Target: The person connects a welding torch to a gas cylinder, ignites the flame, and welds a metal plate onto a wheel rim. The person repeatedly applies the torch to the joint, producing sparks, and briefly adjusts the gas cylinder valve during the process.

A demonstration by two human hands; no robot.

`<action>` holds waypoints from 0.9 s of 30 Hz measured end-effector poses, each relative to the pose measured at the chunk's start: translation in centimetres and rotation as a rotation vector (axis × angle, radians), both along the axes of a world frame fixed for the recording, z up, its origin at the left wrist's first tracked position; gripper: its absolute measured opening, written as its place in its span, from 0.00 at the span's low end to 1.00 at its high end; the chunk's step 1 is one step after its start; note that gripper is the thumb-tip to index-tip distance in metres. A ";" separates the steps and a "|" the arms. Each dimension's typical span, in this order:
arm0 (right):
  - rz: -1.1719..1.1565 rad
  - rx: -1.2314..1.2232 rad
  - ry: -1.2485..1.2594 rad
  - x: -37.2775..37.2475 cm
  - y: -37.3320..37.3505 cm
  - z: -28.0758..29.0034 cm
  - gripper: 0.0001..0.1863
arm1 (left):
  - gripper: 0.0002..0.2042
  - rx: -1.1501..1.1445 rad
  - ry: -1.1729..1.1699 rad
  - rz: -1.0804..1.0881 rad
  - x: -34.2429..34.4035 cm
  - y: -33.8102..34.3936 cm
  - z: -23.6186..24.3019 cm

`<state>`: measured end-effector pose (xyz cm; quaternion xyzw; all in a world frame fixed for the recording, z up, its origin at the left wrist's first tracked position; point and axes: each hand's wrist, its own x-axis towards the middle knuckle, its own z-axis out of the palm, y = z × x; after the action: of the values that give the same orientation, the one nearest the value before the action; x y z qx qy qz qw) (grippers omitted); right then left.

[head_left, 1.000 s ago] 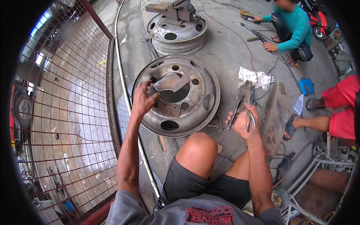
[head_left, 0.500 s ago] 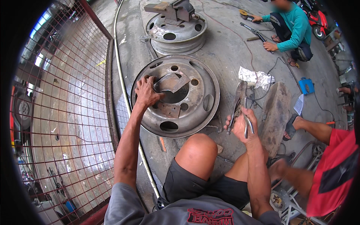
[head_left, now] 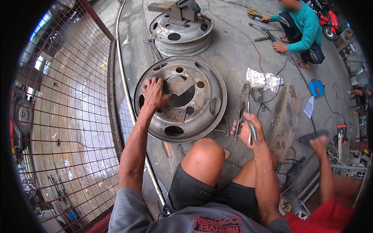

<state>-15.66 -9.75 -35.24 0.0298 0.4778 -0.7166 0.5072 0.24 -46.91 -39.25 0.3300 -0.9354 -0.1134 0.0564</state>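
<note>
A rusty steel wheel rim [head_left: 211, 124] lies flat on the concrete in front of my knees. My left hand [head_left: 155, 93] rests on its disc, left of the centre hole, with the fingers spread and bent and the thumb by the hole's edge. Next to that thumb, a flat metal plate [head_left: 178, 84] lies across part of the hole. A second plate [head_left: 174, 115] with small holes shows at the hole's lower edge. Right of the rim, my right hand [head_left: 250, 132] is closed round a pliers-like tool [head_left: 248, 110] with bare metal handles, its dark jaw end pointing away from me.
Behind the rim stands another wheel rim [head_left: 182, 46] with a bench vise [head_left: 182, 11] on top. Wire mesh fencing [head_left: 77, 108] runs along the left. To the right are a white rag [head_left: 264, 80], cables and a wooden block [head_left: 285, 116]. A co-worker in teal [head_left: 309, 31] squats at back right.
My right hand has shifted slightly left, and its tool stands more upright. My left hand stays on the rim. A person in red at the right has moved lower, one arm now reaching forward.
</note>
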 end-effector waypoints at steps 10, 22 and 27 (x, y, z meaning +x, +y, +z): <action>0.026 0.009 0.022 -0.1 0.1 -0.7 0.23 | 0.36 -0.026 0.025 -0.035 0.0 -0.1 0.0; 0.060 0.075 0.062 0.1 -0.4 -1.2 0.23 | 0.40 0.002 0.004 -0.037 0.5 0.2 0.4; 0.013 0.063 0.029 -0.2 0.7 -1.3 0.25 | 0.47 0.109 0.101 0.059 3.9 -1.0 4.6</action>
<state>-15.90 -9.09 -36.51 0.0323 0.5076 -0.6983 0.5037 4.11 -47.93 -34.60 0.3539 -0.9137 -0.1789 0.0888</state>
